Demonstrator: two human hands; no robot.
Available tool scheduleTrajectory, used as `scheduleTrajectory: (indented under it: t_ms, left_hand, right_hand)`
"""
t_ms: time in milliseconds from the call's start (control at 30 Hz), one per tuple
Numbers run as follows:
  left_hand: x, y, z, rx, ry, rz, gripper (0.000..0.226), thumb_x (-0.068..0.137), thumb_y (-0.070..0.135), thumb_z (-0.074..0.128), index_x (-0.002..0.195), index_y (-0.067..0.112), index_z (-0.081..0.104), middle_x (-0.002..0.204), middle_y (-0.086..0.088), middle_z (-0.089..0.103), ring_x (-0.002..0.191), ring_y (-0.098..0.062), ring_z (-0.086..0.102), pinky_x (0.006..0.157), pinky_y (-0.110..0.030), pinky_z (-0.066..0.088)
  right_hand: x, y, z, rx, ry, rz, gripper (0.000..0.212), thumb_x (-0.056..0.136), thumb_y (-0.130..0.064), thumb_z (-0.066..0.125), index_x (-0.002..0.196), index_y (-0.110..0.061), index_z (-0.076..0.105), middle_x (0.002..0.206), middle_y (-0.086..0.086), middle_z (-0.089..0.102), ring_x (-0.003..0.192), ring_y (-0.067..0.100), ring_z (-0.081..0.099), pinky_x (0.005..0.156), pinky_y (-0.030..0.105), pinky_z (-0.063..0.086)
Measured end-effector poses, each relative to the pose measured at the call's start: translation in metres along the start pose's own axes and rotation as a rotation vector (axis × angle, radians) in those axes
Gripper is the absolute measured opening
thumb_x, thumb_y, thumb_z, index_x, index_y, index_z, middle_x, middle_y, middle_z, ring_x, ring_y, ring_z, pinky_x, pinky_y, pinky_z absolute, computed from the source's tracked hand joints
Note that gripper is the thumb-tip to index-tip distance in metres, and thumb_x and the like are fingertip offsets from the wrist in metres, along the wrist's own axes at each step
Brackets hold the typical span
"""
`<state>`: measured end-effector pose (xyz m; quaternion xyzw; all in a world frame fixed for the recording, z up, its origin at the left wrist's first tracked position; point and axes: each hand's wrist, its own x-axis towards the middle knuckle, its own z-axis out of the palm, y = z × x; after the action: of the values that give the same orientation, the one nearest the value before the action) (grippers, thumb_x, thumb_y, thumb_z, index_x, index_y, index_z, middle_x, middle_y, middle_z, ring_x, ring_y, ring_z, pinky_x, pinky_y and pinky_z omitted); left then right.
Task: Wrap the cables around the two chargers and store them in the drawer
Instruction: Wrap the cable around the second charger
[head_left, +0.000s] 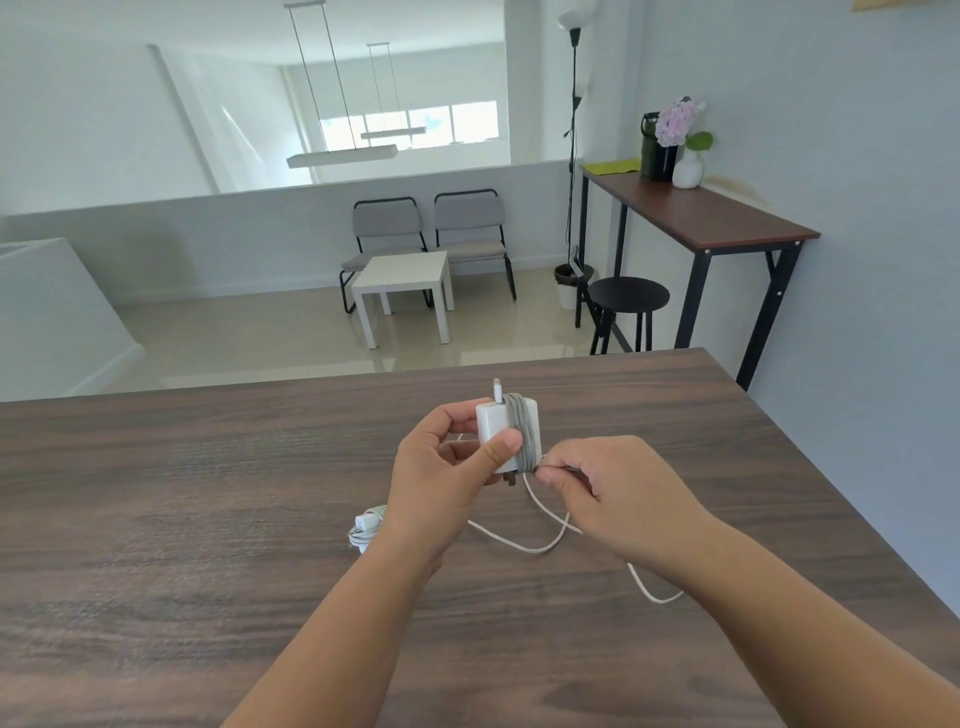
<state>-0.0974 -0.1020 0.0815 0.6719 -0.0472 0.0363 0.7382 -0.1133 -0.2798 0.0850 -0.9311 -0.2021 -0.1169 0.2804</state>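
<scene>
My left hand grips a white charger above the dark wooden table, thumb across its front face. Several turns of grey-white cable are wound round the charger's right side, and a plug tip sticks up from its top. My right hand pinches the cable just below the charger's lower right corner. The loose part of the cable loops on the table under my hands and trails to the right. A second white charger, wrapped in its cable, lies on the table left of my left wrist. No drawer is in view.
The table's far edge runs just beyond my hands, and its right edge slants down at the right. Beyond it stand a white side table, two grey chairs, a black stool and a tall brown desk against the wall.
</scene>
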Motion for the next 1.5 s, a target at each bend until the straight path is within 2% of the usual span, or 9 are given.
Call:
scheduleTrajectory:
  t_ms: [133, 300, 433, 600, 767, 967, 1133, 1367, 1500]
  left_hand:
    - [0.004, 0.001, -0.01, -0.068, -0.081, -0.074, 0.044, 0.067, 0.027, 0.079, 0.106, 0.013, 0.064, 0.11, -0.004, 0.069, 0.083, -0.015, 0.07, 0.066, -0.023, 0.053]
    - [0.009, 0.008, -0.01, -0.328, -0.057, -0.192, 0.038, 0.069, 0.023, 0.072, 0.101, 0.007, 0.059, 0.082, -0.005, 0.07, 0.065, -0.01, 0.066, 0.054, -0.019, 0.053]
    - [0.01, 0.01, -0.003, -0.492, -0.017, -0.23, 0.039, 0.073, 0.023, 0.069, 0.105, 0.003, 0.06, 0.079, -0.005, 0.069, 0.063, -0.01, 0.064, 0.052, -0.017, 0.054]
    - [0.007, 0.002, 0.01, -0.54, 0.016, -0.244, 0.034, 0.073, 0.025, 0.07, 0.099, 0.005, 0.062, 0.084, -0.006, 0.069, 0.071, -0.013, 0.063, 0.055, -0.017, 0.056]
    - [0.004, -0.002, 0.013, -0.376, 0.045, -0.108, 0.027, 0.072, 0.021, 0.071, 0.093, 0.01, 0.059, 0.079, -0.001, 0.072, 0.069, -0.011, 0.068, 0.057, -0.02, 0.054]
    - [0.002, -0.008, 0.013, 0.031, 0.073, 0.082, 0.038, 0.071, 0.021, 0.086, 0.099, 0.019, 0.061, 0.099, -0.002, 0.073, 0.077, -0.017, 0.065, 0.062, -0.024, 0.053]
    - [0.004, -0.008, 0.002, 0.19, 0.03, 0.117, 0.04, 0.064, 0.031, 0.086, 0.1, 0.027, 0.068, 0.097, 0.003, 0.076, 0.081, -0.014, 0.069, 0.076, -0.039, 0.058]
    - [-0.001, 0.004, -0.004, 0.329, -0.059, 0.119, 0.04, 0.068, 0.022, 0.087, 0.106, 0.027, 0.072, 0.094, 0.01, 0.075, 0.074, -0.003, 0.064, 0.066, -0.015, 0.049]
    - [-0.003, 0.009, -0.006, 0.361, -0.12, 0.123, 0.041, 0.068, 0.023, 0.087, 0.106, 0.029, 0.073, 0.093, 0.012, 0.075, 0.07, 0.002, 0.061, 0.065, -0.014, 0.047]
  right_hand:
    - [0.003, 0.002, -0.005, 0.014, 0.02, -0.04, 0.018, 0.093, -0.026, 0.054, 0.078, -0.025, 0.063, 0.06, -0.014, 0.054, 0.059, 0.006, 0.051, 0.058, 0.025, 0.041]
    - [0.002, 0.003, -0.007, 0.113, 0.095, -0.049, 0.017, 0.092, -0.027, 0.053, 0.084, -0.025, 0.068, 0.062, -0.013, 0.06, 0.06, 0.005, 0.053, 0.056, 0.018, 0.04]
    - [-0.005, 0.006, 0.01, -0.016, 0.1, -0.064, 0.032, 0.092, -0.036, 0.041, 0.105, -0.029, 0.07, 0.084, -0.009, 0.073, 0.076, 0.011, 0.066, 0.064, 0.032, 0.053]
    - [-0.007, 0.002, 0.025, -0.122, 0.055, -0.049, 0.025, 0.091, -0.037, 0.034, 0.087, -0.028, 0.057, 0.071, -0.006, 0.06, 0.071, 0.021, 0.059, 0.056, 0.035, 0.047]
    - [-0.005, -0.002, 0.01, -0.123, 0.048, -0.035, 0.042, 0.089, -0.047, 0.024, 0.09, -0.027, 0.061, 0.076, -0.006, 0.064, 0.07, 0.02, 0.059, 0.061, 0.036, 0.048]
    - [0.0, -0.003, -0.011, -0.195, 0.019, -0.083, 0.033, 0.09, -0.047, 0.034, 0.086, -0.027, 0.06, 0.069, -0.011, 0.055, 0.066, 0.017, 0.055, 0.059, 0.035, 0.045]
    - [0.006, 0.004, -0.04, -0.221, 0.019, -0.15, 0.022, 0.093, -0.042, 0.049, 0.084, -0.027, 0.063, 0.067, -0.015, 0.055, 0.06, 0.005, 0.046, 0.059, 0.032, 0.045]
    - [0.018, -0.002, -0.067, -0.242, 0.11, -0.251, 0.014, 0.09, -0.037, 0.06, 0.086, -0.028, 0.069, 0.069, -0.013, 0.065, 0.064, 0.006, 0.05, 0.058, 0.011, 0.038]
    - [0.029, -0.001, -0.064, -0.101, 0.069, -0.268, 0.021, 0.088, -0.048, 0.055, 0.085, -0.032, 0.068, 0.066, -0.013, 0.063, 0.064, 0.01, 0.056, 0.057, 0.021, 0.045]
